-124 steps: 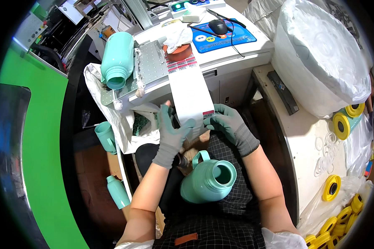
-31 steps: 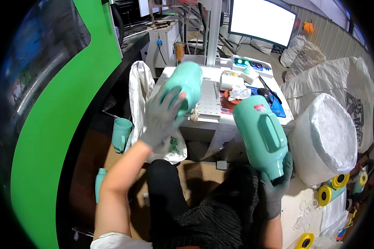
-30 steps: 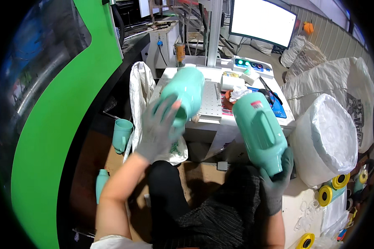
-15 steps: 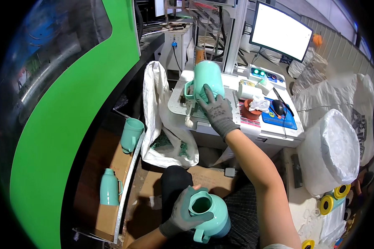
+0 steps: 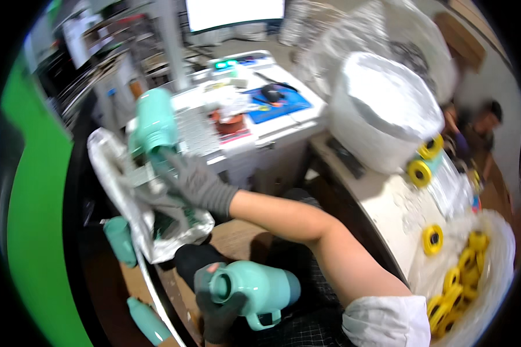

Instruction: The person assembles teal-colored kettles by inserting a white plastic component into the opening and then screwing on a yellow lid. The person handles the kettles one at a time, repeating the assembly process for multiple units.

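Observation:
A teal jug (image 5: 153, 124) lies on the left part of the white work table (image 5: 272, 136), its lower end toward me. My right hand (image 5: 195, 184), in a grey glove, reaches across to it. The fingertips touch the jug's lower end, but blur hides whether they grip it. Low in the view, over my lap, my gloved left hand (image 5: 214, 306) is closed on a second teal jug (image 5: 257, 286). That jug lies on its side with its open mouth facing left and its handle underneath.
A crumpled clear plastic bag (image 5: 127, 196) hangs off the table's left edge. Two more teal jugs (image 5: 120, 240) stand below it beside a green panel (image 5: 35, 231). A big white wrapped sack (image 5: 382, 110), yellow tape rolls (image 5: 431, 240), a monitor and another person are on the right.
My right hand has slid from the side of the jug on the table down to its lower end. My left hand still holds the other jug over my lap. The view has swung right.

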The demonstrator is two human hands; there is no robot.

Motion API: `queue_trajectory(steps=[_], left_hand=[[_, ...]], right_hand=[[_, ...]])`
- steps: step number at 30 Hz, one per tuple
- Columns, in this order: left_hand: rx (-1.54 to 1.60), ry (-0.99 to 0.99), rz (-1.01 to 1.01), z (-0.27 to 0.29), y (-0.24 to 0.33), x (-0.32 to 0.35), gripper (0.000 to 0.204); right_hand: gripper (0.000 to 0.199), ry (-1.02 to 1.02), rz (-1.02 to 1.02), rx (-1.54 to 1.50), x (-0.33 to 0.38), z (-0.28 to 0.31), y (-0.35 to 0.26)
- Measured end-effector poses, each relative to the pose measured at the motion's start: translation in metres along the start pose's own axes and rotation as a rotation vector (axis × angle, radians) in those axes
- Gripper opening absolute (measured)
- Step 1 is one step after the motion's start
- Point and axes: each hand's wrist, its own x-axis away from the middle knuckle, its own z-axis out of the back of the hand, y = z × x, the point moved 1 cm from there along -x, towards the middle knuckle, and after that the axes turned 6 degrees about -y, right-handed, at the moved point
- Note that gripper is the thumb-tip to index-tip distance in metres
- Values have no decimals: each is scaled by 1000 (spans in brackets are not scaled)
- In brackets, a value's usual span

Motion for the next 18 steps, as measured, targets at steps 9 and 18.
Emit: queue_trajectory(steps=[9,18], left_hand=[[-144,-178,56,15,-5,-33,89],[-481,-574,5,0,-2,-83,73]], right_hand=[[61,226,-633,-48,307,95,26],[28,271,-1613,841,605,255,19]])
